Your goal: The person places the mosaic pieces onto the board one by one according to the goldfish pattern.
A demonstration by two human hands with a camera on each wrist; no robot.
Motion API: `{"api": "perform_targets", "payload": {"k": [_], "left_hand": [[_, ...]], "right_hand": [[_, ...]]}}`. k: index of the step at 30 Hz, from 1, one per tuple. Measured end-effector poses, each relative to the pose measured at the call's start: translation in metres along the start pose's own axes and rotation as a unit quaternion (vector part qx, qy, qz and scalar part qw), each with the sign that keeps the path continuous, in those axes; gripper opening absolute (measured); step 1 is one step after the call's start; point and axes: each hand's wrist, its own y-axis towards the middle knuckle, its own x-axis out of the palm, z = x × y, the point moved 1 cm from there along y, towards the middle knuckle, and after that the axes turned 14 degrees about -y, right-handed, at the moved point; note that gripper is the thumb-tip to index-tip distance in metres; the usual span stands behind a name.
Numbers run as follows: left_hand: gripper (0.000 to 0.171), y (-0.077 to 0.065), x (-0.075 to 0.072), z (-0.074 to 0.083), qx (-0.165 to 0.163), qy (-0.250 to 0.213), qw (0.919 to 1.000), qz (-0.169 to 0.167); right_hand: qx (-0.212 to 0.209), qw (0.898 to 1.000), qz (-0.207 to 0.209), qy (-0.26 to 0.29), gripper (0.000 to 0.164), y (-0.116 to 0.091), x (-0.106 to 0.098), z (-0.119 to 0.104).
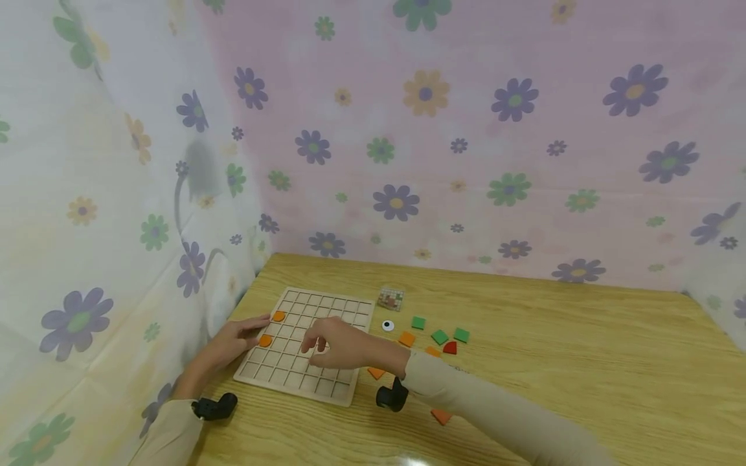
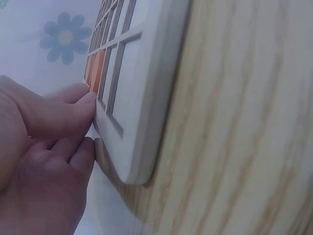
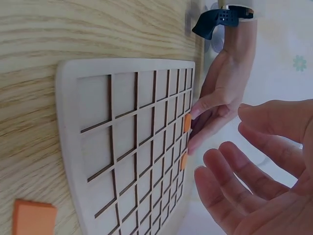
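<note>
A pale wooden grid board [image 1: 297, 385] lies on the table with two rounded orange pieces, one orange piece [image 1: 279, 316] and a nearer orange piece [image 1: 265, 340], in cells along its left edge. My left hand [image 1: 226, 344] rests at that edge, its fingertips beside the pieces. In the left wrist view the left thumb [image 2: 73, 117] reaches the rim close to an orange piece [image 2: 97, 71]. Over the middle of the board hovers my right hand [image 1: 338, 343], fingers loosely bent. The right wrist view shows nothing between the right hand's fingers [image 3: 230, 166].
Right of the board lie several loose tiles, among them a green tile [image 1: 418, 322], an orange tile [image 1: 406, 338] and a red quarter-round [image 1: 451, 348]. A white eye piece [image 1: 388, 325] and a small patterned card [image 1: 391, 298] are farther back. A flowered curtain [image 1: 396, 129] borders the table.
</note>
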Motion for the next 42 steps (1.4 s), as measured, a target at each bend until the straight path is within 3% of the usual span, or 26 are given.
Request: {"api": "perform_targets", "payload": {"k": [11,24,29,42], "left_hand": [[0.044,0.000,0.000,0.004,0.006,-0.001,1.0000,-0.003],[0.044,-0.001,0.001,0.003,0.010,0.004,0.9999,-0.001],[0.043,0.000,0.000,0.002,0.013,0.014,0.9998,0.002],[0.043,-0.002,0.000,0.004,0.019,0.002,0.9998,-0.005]], "right_hand": [[0.019,1.000,0.009,-0.004,0.013,-0.038,-0.004,0.008],[0.040,0.997,0.027,0.066,0.010,-0.079,0.002,0.031],[0.065,0.994,0.022,0.083,0.011,-0.091,0.004,0.036],[0.069,0.993,0.029,0.095,0.010,-0.114,0.009,0.045]]}}
